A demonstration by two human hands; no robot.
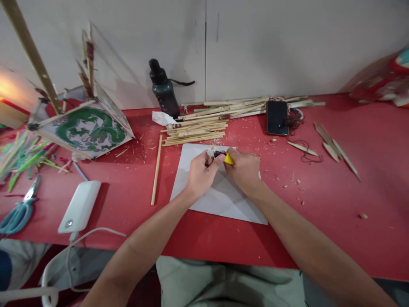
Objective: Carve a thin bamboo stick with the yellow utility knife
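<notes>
Paper (223, 200), a plain white rectangular sheet, is lying on the smooth red desk (335, 221), its near edge stopping short of the desk's front edge, so that a strip of red is showing between. Over its far part the right hand (243, 168) is gripping a small yellow-and-black handled tool (228, 158), fingers folded around the yellow end. The left hand (202, 170) is curving in from the other side, thumb lying at the tool's dark part; how tightly its fingers are closing, or on what, I cannot tell.

Room is tightest ahead: a pile of short, pale wooden sticks (194, 134) is lying just beyond the sheet's far edge, with a dark, narrow-necked bottle (164, 96) standing behind. A single straight pale stick (156, 175) is flanking the left edge, running roughly front to back. Farther left, a white rounded power bank (79, 207) is resting near the front edge. Rightward, space is opening wider, with pale shavings (298, 181) scattering the red surface and slim pointed wooden pieces (347, 160) lying well apart from the hands.
</notes>
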